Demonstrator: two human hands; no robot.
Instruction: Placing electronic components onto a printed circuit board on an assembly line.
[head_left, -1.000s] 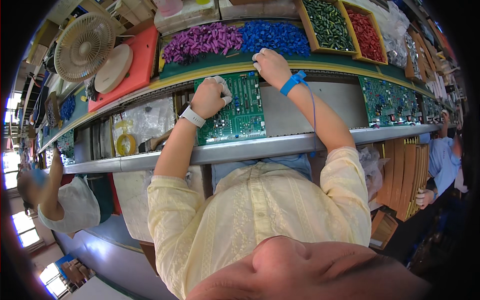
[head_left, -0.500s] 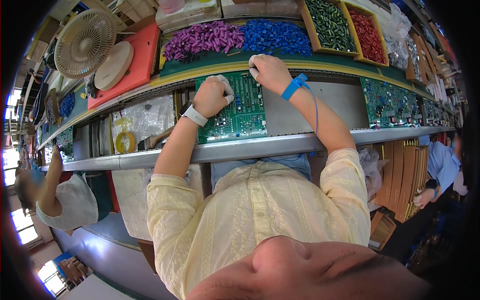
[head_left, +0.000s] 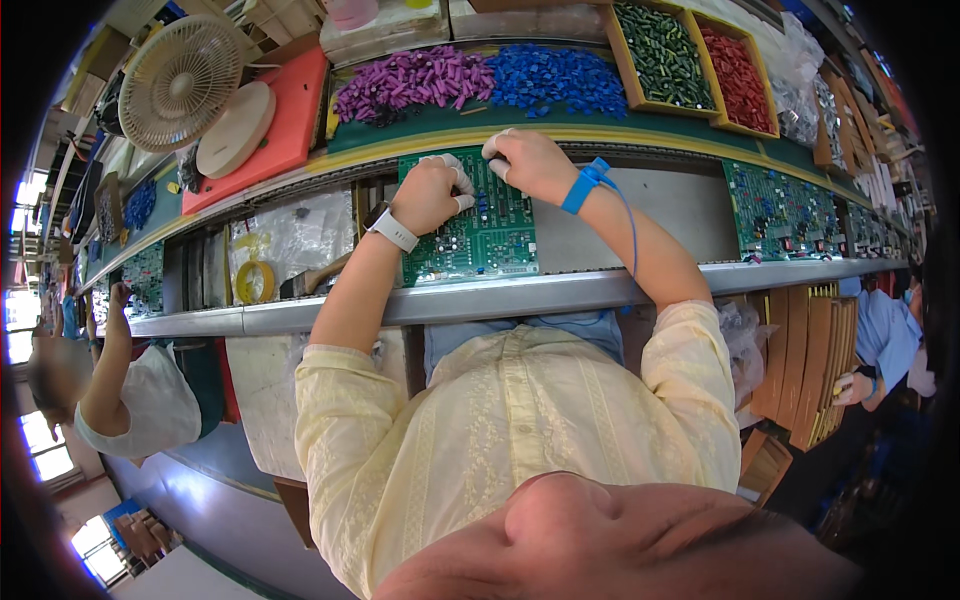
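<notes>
A green circuit board (head_left: 470,262) with many small components lies on the rail line in front of me. My left hand (head_left: 432,192), with white finger cots and a white watch on its wrist, is over the board's upper left part, fingers curled together. My right hand (head_left: 530,165), also in finger cots, is over the board's upper right edge with its fingertips pinched and pointing down-left. A blue wrist strap (head_left: 587,184) with a cord circles my right wrist. What either hand's fingertips hold, if anything, is too small or hidden to make out.
Beyond the rail lie heaps of purple cylindrical parts (head_left: 415,82) and blue parts (head_left: 555,78). Boxes hold green parts (head_left: 660,55) and red parts (head_left: 738,80). More boards (head_left: 785,210) stand right; yellow tape (head_left: 255,282) and a fan (head_left: 180,85) are left. Co-workers are on both sides.
My right hand has come from the far edge of the rail nearer to me and slightly left, over the board. My left hand stays over the board, its fingers shifted slightly. The view has shifted a little.
</notes>
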